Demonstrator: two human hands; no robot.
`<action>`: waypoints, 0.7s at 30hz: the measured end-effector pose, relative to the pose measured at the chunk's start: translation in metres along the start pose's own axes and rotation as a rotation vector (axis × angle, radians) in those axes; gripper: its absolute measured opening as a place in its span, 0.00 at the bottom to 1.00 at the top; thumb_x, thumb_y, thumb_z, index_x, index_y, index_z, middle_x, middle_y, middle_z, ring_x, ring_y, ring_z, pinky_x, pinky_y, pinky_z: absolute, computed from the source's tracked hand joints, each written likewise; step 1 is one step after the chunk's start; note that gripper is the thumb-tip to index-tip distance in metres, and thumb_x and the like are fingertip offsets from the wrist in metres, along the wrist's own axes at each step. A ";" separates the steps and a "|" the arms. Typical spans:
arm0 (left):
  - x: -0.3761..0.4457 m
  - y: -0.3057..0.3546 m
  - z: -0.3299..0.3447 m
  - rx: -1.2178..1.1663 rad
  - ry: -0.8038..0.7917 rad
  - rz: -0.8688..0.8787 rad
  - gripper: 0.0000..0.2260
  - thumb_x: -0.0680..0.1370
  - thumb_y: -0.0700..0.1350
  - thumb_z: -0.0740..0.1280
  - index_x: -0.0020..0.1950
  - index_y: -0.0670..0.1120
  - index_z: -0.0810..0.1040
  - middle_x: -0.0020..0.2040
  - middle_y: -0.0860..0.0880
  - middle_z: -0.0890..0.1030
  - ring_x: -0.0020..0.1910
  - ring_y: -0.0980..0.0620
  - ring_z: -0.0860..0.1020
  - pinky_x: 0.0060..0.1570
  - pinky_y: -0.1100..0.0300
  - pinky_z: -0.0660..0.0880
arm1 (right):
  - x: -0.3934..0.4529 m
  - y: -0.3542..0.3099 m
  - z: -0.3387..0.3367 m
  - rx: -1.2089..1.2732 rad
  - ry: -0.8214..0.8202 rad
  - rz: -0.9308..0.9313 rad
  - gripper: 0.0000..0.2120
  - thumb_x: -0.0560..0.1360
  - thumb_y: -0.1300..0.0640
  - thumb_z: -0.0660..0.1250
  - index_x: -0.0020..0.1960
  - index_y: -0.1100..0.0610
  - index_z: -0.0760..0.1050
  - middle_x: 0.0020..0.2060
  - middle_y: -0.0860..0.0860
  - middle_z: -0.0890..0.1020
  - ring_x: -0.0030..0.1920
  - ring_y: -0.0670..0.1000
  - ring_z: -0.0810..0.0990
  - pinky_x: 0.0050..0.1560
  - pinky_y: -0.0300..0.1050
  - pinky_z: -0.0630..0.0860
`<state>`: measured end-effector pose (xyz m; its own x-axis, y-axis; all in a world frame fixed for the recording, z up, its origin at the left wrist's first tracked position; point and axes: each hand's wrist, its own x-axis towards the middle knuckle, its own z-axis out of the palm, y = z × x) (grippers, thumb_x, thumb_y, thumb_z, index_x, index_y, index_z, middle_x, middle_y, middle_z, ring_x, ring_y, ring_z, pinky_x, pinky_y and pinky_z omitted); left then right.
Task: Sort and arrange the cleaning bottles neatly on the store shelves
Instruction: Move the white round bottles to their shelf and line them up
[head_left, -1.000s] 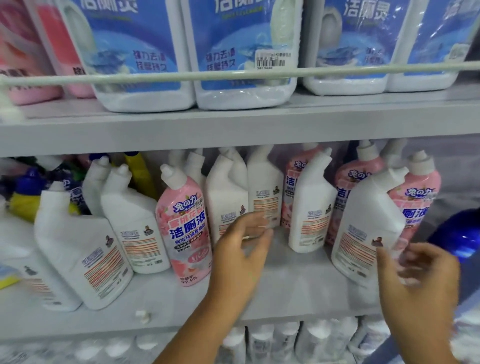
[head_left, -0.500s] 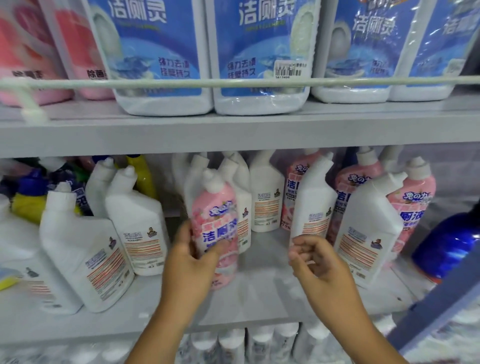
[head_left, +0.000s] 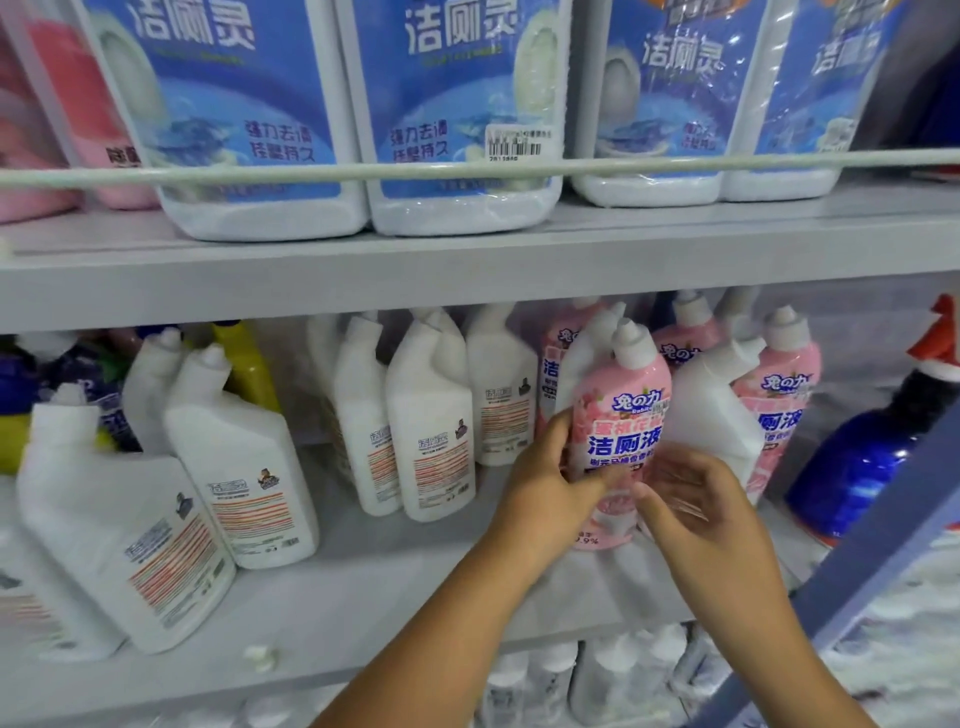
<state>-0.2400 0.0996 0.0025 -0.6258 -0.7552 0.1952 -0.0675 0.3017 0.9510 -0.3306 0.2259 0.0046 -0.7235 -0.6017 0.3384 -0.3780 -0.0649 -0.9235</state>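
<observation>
A pink bottle (head_left: 618, 410) with a white cap and blue lettering is held upright over the middle shelf (head_left: 363, 582), in front of other pink bottles (head_left: 779, 400) and a white angled-neck bottle (head_left: 711, 415). My left hand (head_left: 545, 488) grips its left side. My right hand (head_left: 685, 493) curls around its lower right side. White angled-neck bottles (head_left: 431, 426) stand in the shelf's middle, and more white bottles (head_left: 239, 467) lean at the left.
Large blue-labelled jugs (head_left: 457, 114) fill the upper shelf behind a rail (head_left: 467, 169). A dark blue spray bottle (head_left: 862, 467) with a red trigger stands at the right. A loose white cap (head_left: 260, 657) lies near the shelf's front edge. More white bottles (head_left: 545, 680) sit below.
My left hand took the pink bottle from the left-centre of the shelf and carried it right to the pink group. My right hand came in from the right and took hold of it too.
</observation>
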 end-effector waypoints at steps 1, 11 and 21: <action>-0.003 0.000 -0.008 0.059 0.052 0.072 0.22 0.71 0.54 0.77 0.64 0.59 0.77 0.58 0.60 0.82 0.55 0.60 0.82 0.56 0.58 0.80 | -0.001 0.001 0.001 -0.001 0.000 0.003 0.15 0.74 0.60 0.75 0.58 0.51 0.77 0.51 0.46 0.85 0.54 0.47 0.84 0.55 0.44 0.81; 0.006 0.027 -0.122 0.647 0.509 -0.065 0.33 0.75 0.59 0.73 0.76 0.52 0.65 0.67 0.47 0.78 0.64 0.43 0.77 0.59 0.49 0.77 | -0.013 -0.043 0.049 0.129 -0.108 -0.085 0.14 0.76 0.63 0.73 0.58 0.52 0.76 0.53 0.48 0.82 0.51 0.41 0.82 0.49 0.30 0.77; -0.061 -0.002 -0.149 0.295 0.607 -0.153 0.18 0.74 0.53 0.76 0.58 0.57 0.72 0.53 0.53 0.83 0.51 0.49 0.83 0.49 0.47 0.82 | 0.056 -0.077 0.143 0.090 -0.171 -0.142 0.12 0.78 0.61 0.70 0.61 0.58 0.77 0.55 0.51 0.82 0.52 0.44 0.81 0.48 0.26 0.74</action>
<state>-0.0859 0.0588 0.0247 -0.0523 -0.9680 0.2455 -0.3823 0.2465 0.8905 -0.2598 0.0834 0.0688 -0.5557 -0.7069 0.4376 -0.4107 -0.2243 -0.8838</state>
